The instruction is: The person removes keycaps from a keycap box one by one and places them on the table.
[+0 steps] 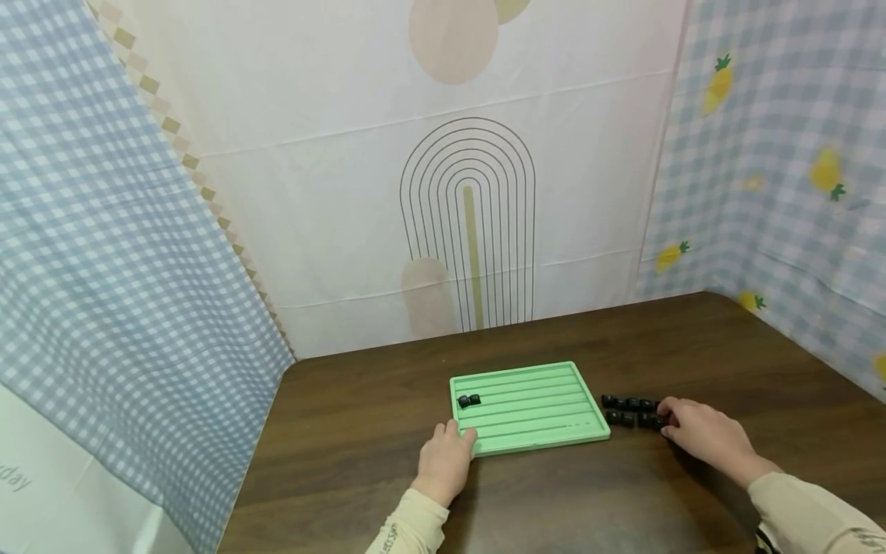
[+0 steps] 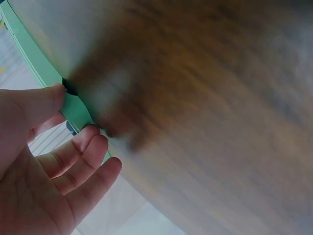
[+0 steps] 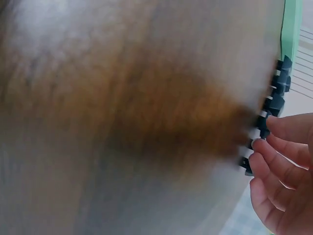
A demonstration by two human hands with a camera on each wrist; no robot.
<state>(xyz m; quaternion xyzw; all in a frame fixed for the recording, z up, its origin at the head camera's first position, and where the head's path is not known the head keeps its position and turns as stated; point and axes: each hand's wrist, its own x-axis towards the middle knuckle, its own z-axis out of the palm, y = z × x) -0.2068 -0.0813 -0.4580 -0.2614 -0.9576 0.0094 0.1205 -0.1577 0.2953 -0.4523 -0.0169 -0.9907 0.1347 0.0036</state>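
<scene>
A shallow green tray (image 1: 526, 444) with long parallel ridges lies on the brown table. Two black keycaps (image 1: 469, 400) sit side by side in it near its left edge. My left hand (image 1: 443, 462) holds the tray's near left corner, thumb at the front edge and fingers along the left side. Right of the tray, several loose black keycaps (image 1: 626, 402) stand in two short rows. At the right end of these rows, my right hand (image 1: 709, 435) pinches a keycap (image 3: 263, 125) between thumb and fingers; the fingertips partly cover it.
The wooden table (image 1: 360, 431) reaches back to a pale patterned cloth (image 1: 332, 231) hung behind it. Blue checked cloths hang at both sides, the right one (image 1: 775, 192) printed with pineapples. A white surface (image 1: 62, 477) shows at the lower left.
</scene>
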